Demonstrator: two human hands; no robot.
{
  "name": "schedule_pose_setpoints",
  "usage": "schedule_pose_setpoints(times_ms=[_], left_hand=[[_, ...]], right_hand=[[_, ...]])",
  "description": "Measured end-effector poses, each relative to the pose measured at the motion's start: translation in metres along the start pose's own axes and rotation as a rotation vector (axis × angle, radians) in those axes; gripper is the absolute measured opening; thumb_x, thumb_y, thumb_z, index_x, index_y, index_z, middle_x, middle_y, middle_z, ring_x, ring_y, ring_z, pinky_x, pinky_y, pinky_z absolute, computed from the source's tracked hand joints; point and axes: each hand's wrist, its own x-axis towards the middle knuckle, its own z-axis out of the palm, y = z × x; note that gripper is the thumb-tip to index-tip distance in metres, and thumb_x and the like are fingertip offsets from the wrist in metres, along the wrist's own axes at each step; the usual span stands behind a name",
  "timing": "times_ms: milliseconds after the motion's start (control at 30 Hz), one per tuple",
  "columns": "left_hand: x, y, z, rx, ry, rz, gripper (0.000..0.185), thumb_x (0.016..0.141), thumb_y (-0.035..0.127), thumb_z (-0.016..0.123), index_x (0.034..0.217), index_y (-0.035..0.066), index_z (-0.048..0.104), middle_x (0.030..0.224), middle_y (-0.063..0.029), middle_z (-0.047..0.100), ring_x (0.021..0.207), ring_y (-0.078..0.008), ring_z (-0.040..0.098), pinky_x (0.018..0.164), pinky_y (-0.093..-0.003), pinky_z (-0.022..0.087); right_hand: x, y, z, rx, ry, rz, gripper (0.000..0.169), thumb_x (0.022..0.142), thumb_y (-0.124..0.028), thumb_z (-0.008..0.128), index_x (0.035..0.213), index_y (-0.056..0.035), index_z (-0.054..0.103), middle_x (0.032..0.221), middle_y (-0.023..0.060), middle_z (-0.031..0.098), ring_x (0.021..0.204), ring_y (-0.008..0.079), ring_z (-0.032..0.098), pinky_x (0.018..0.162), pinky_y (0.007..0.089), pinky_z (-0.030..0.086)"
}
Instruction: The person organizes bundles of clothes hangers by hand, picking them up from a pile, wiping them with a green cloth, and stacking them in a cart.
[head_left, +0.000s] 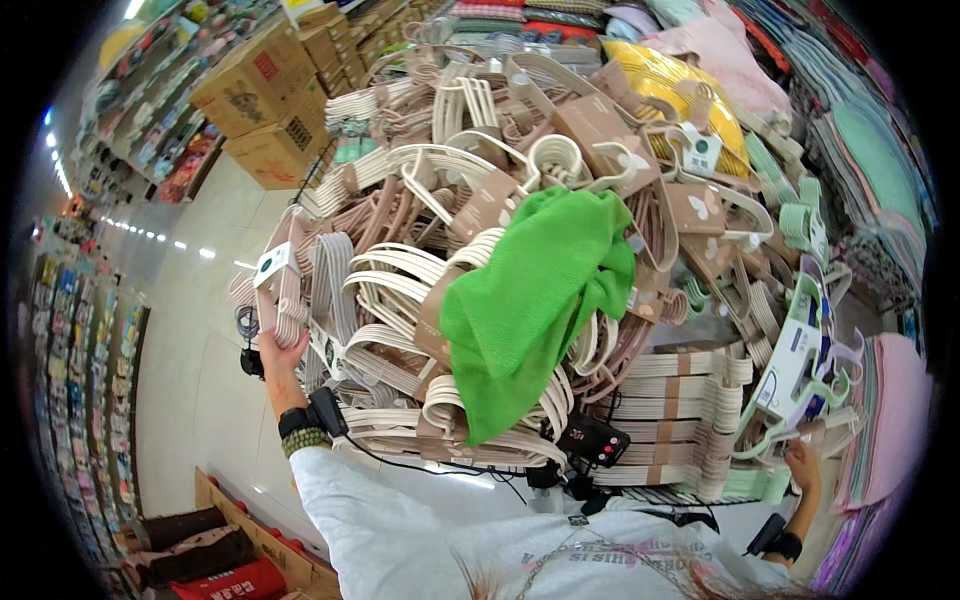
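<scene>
A big heap of bundled plastic clothes hangers (397, 277) lies before me, in cream, beige, pink and green. Across its middle is a crumpled green cloth (532, 300). At the heap's left edge my left hand (283, 352) has its fingers around the hook end of a pinkish hanger bundle (289, 289) with a white tag. My right hand (804, 461) is at the lower right, its fingers against a clear-wrapped pale hanger bundle (825, 435). Beside it, light green hangers (787, 367) with a white card stand tilted.
Stacked flat beige hangers (664, 427) sit at the near right on a wire rack. A black device (596, 441) with cables hangs at the near edge. Cardboard boxes (262, 97) stand back left, folded textiles (885, 427) at right, and an open carton (247, 525) at lower left.
</scene>
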Motion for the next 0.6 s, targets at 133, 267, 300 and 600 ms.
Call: schedule_pose_setpoints(times_ms=[133,267,300,600], left_hand=[[0.007,0.006,-0.029,-0.008,-0.002,0.002,0.037,0.080,0.012,0.038,0.114,-0.001,0.039,0.116,-0.0205,0.042,0.102,-0.0369,0.045,0.085,-0.0534,0.042],[0.019,-0.006,-0.035,-0.044,0.044,0.041,0.040,0.079,0.010,0.038,0.117,-0.003,0.035,0.115,-0.0216,0.041,0.106,-0.0380,0.042,0.087,-0.0550,0.041],[0.021,-0.007,-0.035,-0.053,0.050,0.063,0.040,0.079,0.009,0.038,0.117,-0.004,0.034,0.115,-0.0217,0.041,0.106,-0.0381,0.041,0.087,-0.0555,0.041],[0.005,0.023,-0.020,0.254,0.022,0.516,0.018,0.073,0.005,0.051,0.086,-0.007,0.049,0.081,-0.0138,0.054,0.076,-0.0239,0.059,0.066,-0.0380,0.054]], right_hand=[[0.004,-0.021,0.001,-0.049,-0.058,-0.005,0.039,0.075,-0.010,0.056,0.112,0.0000,0.050,0.106,0.0124,0.056,0.097,0.0221,0.054,0.082,0.0333,0.044],[0.010,0.012,0.013,-0.029,-0.047,0.004,0.036,0.073,-0.008,0.058,0.108,-0.0011,0.053,0.095,0.0096,0.058,0.089,0.0184,0.056,0.075,0.0303,0.047],[0.013,0.014,0.012,-0.048,-0.055,0.015,0.035,0.072,-0.008,0.058,0.107,-0.0011,0.054,0.092,0.0090,0.058,0.088,0.0180,0.056,0.074,0.0300,0.047],[0.022,-0.055,0.013,-0.067,-0.137,0.093,0.034,0.077,-0.010,0.059,0.110,-0.0059,0.052,0.092,0.0058,0.057,0.081,0.0149,0.054,0.072,0.0285,0.045]])
